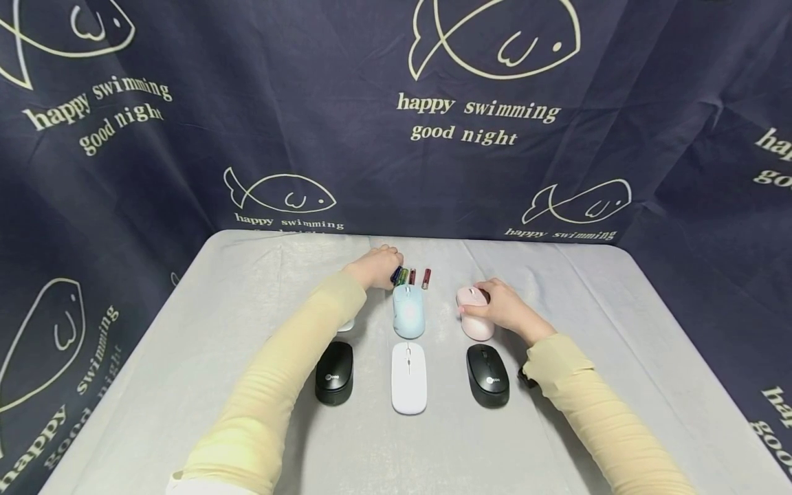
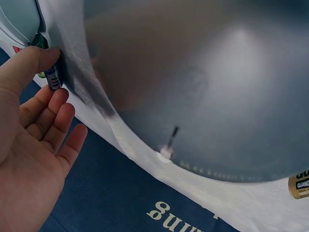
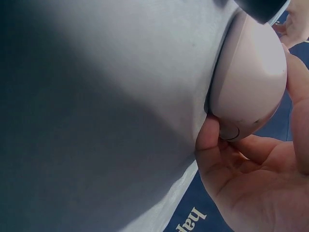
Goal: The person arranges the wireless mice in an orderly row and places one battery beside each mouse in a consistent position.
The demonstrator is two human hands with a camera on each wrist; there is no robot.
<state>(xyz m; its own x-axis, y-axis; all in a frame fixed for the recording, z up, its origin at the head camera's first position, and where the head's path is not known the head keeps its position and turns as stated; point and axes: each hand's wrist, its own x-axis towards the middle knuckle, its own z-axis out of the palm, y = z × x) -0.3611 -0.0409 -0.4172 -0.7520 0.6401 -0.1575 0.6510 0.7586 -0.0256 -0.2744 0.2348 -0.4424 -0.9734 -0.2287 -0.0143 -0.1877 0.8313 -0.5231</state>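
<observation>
At the far middle of the table, my left hand [image 1: 374, 267] pinches a blue battery [image 2: 54, 79] between thumb and forefinger, the other fingers loosely bent. A green battery [image 1: 403, 276] lies right beside it, followed by a dark red battery [image 1: 412, 276] and a red battery [image 1: 426, 278]. Just in front of this row sits a light blue mouse [image 1: 409, 315]. My right hand [image 1: 502, 306] grips a pink mouse [image 1: 476, 328] from its right side. In the right wrist view, fingers [image 3: 208, 135] curl at the end of that mouse, close to the cloth.
Nearer the front stand a black mouse [image 1: 334, 375], a white mouse [image 1: 409, 385] and another black mouse [image 1: 488, 377]. The left sleeve mostly hides a pale mouse [image 1: 348, 326]. A gold battery [image 2: 299, 185] shows at the left wrist view's edge. Dark printed curtain [image 1: 371, 172] surrounds the table.
</observation>
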